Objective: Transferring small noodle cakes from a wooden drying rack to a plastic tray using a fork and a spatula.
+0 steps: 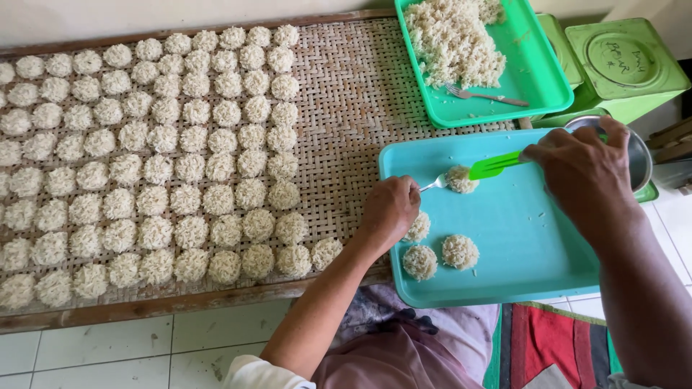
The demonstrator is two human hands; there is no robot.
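Green spatula (495, 165) lies lengthwise left-right, blade toward the rice clump (461, 179) on the blue tray (533, 238); right hand (584, 173) fingers clamp its handle, left hand (389, 209) fingers clamp a fork (435, 184).

A woven mat (346, 108) is lying on the floor (108, 346), with rows of rice patties (158, 166) sitting across its left part. A tray (519, 245) is overlapping the mat's right edge, holding three patties (440, 252) near its front and a fourth (461, 179) further back, between a fork (435, 184) and a spatula (494, 165). Behind it, a second tray (537, 79) is holding loose rice (454, 39) and another fork (484, 95). To the right, a tin (623, 65) is standing beside a bowl (640, 155).
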